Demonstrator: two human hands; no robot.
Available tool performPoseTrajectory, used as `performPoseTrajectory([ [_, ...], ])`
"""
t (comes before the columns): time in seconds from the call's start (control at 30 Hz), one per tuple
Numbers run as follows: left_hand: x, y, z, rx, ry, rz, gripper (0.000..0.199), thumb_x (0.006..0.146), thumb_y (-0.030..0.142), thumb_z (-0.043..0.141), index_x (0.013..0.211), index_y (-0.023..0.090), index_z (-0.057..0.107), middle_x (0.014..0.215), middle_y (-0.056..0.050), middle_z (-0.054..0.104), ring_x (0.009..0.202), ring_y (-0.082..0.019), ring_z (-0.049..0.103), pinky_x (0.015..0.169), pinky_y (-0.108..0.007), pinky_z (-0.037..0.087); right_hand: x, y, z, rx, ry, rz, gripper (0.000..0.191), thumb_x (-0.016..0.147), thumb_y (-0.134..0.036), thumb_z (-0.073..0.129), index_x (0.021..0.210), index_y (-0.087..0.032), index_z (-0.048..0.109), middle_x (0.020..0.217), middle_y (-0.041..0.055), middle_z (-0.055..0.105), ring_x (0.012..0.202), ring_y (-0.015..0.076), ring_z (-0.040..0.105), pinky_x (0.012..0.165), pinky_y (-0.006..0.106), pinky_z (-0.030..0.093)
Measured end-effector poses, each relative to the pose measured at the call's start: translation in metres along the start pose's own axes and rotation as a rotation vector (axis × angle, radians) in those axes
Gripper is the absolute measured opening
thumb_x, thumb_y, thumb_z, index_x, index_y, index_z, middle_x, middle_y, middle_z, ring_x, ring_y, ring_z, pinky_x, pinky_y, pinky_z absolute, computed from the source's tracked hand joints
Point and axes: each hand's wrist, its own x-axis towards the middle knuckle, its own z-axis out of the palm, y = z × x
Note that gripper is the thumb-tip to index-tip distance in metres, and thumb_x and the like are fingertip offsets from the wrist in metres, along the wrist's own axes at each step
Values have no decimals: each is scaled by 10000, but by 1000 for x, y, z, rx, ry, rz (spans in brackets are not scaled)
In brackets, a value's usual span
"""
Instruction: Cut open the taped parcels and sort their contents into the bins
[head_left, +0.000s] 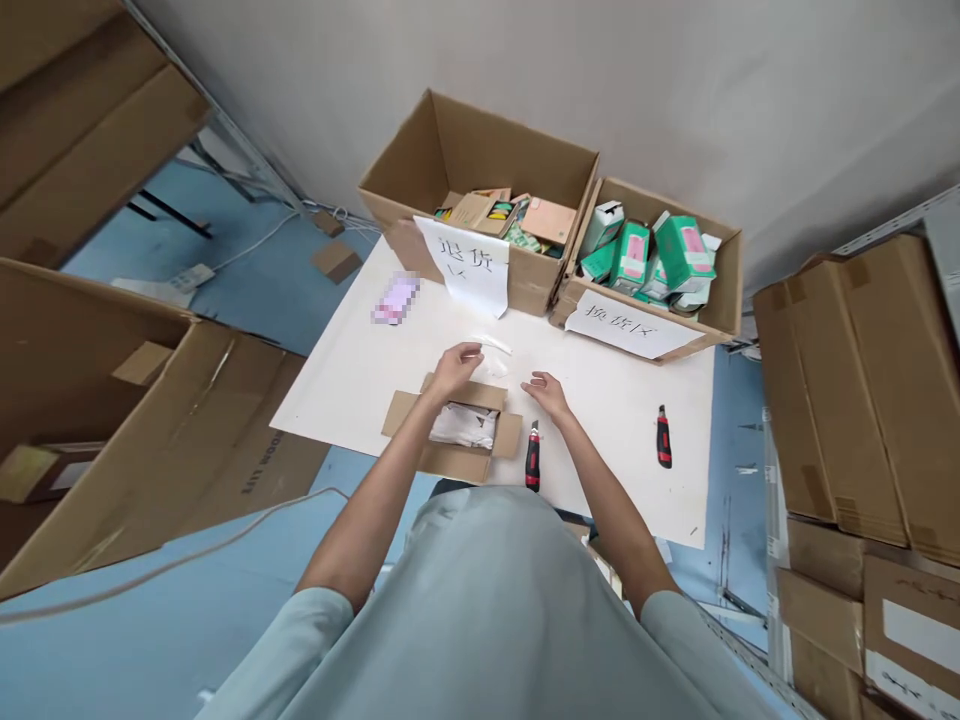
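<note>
My left hand is over the back edge of a small open carton, its fingers loosely bent and apart from the thumb. Crumpled white wrapping fills that carton, whose flaps are spread outward. Just beyond my left fingertips, some clear plastic scraps rest on the white table. My right hand hovers to the right of them, open, with curved fingers and nothing visible in it. Below it lies a red and black utility knife, blade pointing away from me.
Two labelled cartons stand at the back: one with flat packages, another with green boxes. A second utility knife lies at right, a blurred purple item at left. Large cartons flank the table on both sides.
</note>
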Motion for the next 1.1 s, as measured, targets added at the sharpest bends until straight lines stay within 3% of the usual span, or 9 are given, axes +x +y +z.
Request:
performPoseTrajectory([
  [0.13,20,-27,-58,172,-43,-169,709,830,506,877,1422,157,703,1450,-213,742,1276,-350,746,1101,-494,608,17,-4,25,-294,-98,-17,914,720,-379,971,1550,-183,642,1435,184,721,1241,317,741,1177,504,564],
  [0.23,45,-43,-76,374,-187,-238,1023,744,489,969,1626,183,548,1605,-252,616,1320,-397,729,1099,-505,606,26,-10,39,-698,-182,-136,1196,748,-321,964,1773,-131,380,1720,304,473,1564,441,533,1283,569,466],
  [0.33,73,-60,-74,576,-389,-210,1368,625,441,1049,1774,200,345,1784,-312,364,1414,-475,676,1165,-520,563,33,-12,51,-956,-188,-282,1290,770,-234,951,1831,-114,227,1885,311,121,1756,496,162,1387,626,275],
  [0.4,90,-72,-65,661,-524,-139,1540,549,429,1086,1819,238,237,1871,-314,135,1520,-533,579,1205,-533,529,39,-12,57,-1038,-215,-364,1328,765,-237,976,1837,-113,202,1903,285,28,1778,480,50,1418,616,182],
  [0.5,113,-90,-45,700,-670,-45,1708,435,452,1128,1837,274,170,1892,-290,-100,1635,-609,387,1215,-576,508,52,-10,64,-1066,-259,-375,1484,688,-337,1066,1846,-143,160,1907,272,-6,1772,481,95,1409,610,219],
  [0.6,131,-101,-24,696,-741,17,1752,389,385,1143,1839,280,164,1894,-293,-70,1668,-630,290,1223,-607,485,67,-10,70,-1041,-236,-357,1541,678,-404,1083,1854,-202,109,1910,263,14,1721,493,247,1355,638,337],
  [0.77,141,-101,-1,741,-768,112,1573,471,233,1107,1796,247,259,1857,-336,128,1599,-622,385,1144,-595,528,87,-20,84,-972,-188,-357,1317,804,-389,1012,1826,-215,200,1777,271,366,1583,439,454,1266,613,479],
  [0.9,135,-95,7,818,-750,213,991,710,123,948,1608,158,529,1697,-324,399,1434,-516,586,1015,-491,584,91,-25,102,-941,-187,-234,939,895,-344,931,1684,-204,443,1574,215,493,1317,355,659,1047,502,629],
  [1.1,135,-82,4,844,-804,242,275,889,50,676,1131,129,779,1223,-189,711,1063,-326,759,971,-399,564,84,-40,119,-999,-302,-132,345,1082,-202,678,1427,-178,679,1262,116,696,1131,269,700,1042,405,565],
])
